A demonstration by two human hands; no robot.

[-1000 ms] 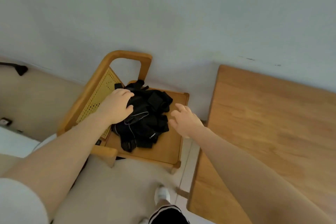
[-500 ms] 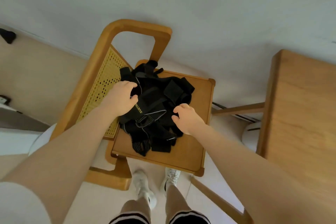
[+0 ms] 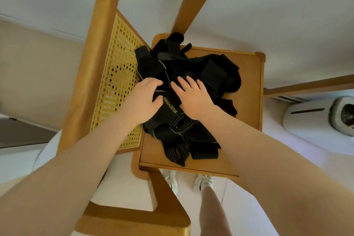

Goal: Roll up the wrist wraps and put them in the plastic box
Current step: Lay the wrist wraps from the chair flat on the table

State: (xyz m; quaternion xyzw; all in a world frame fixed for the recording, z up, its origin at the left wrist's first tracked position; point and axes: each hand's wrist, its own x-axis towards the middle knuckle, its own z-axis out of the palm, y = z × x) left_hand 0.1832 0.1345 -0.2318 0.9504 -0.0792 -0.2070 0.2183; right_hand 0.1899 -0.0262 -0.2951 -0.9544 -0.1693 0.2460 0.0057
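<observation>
Your left hand (image 3: 142, 99) curls its fingers into the left side of a black heap of wrist wraps (image 3: 188, 90) on a wooden chair seat (image 3: 249, 90). Your right hand (image 3: 192, 97) rests flat on top, fingers spread, gripping nothing. Cane chair back (image 3: 118, 82) stands just left of the heap. White appliance (image 3: 316, 117) on floor far right; your shoes (image 3: 205, 181) w/ white uppers below seat's near edge.

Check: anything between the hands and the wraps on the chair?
Nothing visible. Both hands are already on the wraps piled on the chair: the left hand grips a strap at the pile's left edge, the right hand lies flat on top. No plastic box is in view.
</observation>
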